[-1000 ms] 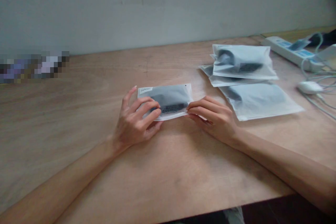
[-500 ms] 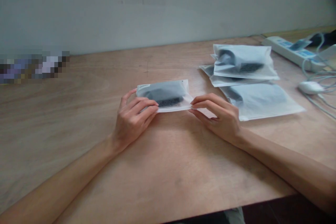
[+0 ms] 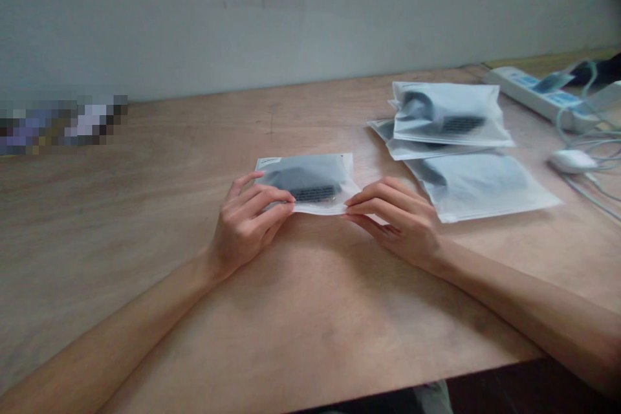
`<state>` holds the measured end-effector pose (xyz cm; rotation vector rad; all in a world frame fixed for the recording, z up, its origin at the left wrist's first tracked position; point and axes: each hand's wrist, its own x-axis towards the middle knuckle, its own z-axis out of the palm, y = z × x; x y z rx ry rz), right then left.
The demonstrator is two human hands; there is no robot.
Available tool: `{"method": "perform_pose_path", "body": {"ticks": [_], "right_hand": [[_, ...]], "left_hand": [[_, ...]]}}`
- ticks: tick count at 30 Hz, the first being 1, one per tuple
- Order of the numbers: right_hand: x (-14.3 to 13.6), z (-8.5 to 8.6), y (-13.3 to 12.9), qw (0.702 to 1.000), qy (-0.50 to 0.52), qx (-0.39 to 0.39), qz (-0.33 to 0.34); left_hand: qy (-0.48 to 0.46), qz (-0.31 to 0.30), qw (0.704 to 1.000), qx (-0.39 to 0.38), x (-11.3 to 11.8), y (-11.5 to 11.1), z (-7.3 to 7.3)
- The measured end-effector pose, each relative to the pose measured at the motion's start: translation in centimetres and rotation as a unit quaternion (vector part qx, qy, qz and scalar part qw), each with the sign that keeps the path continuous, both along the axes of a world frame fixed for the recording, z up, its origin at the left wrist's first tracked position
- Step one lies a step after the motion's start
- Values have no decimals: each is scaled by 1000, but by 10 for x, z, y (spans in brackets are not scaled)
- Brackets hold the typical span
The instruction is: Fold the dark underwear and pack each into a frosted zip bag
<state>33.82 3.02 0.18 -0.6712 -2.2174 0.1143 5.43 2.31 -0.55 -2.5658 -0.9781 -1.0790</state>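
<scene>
We have the small frosted pouch between our two hands, around the middle of the tabletop, with its long axis running left to right and its near edge turned toward us. Our left hand comes in from the near left, fingers lying over the pouch's left part, their tips clamped on the near edge short of its middle. Our right hand comes from the near right, thumb and fingers pinched together on the near right corner. Neither hand is nearer, since both touch the pouch; the stretch of near edge between them shows bare, and the body of the pouch lies to the far side of our fingertips. We cannot tell whether that edge is raised off the tabletop. Farther right, beyond our right hand, lie the other frosted pouches, partly overlapping and well apart from ours.
</scene>
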Motion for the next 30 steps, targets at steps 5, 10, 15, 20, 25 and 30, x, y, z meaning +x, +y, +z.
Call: {"method": "perform_pose_path", "body": {"ticks": [5,10,15,20,25,30], "right_hand": [[-6,2,-4,1000,4,-7,6],[-8,-1,-4,999,-23,22,21],[-3,-3,0,997,-47,50,-45],[-2,-4,1,997,-62,29,-24],[-8,-8,-3,995,-79,34,54],[-11,-11,-4,992,-77,70,78]], "left_hand": [[0,-23,1000,1,6,-5,1],[1,4,1000,5,11,-8,3],[-14,54,998,6,8,-5,2],[31,22,999,14,9,-8,2],[77,-51,995,28,16,-18,5],[84,-100,990,46,22,-21,6]]}}
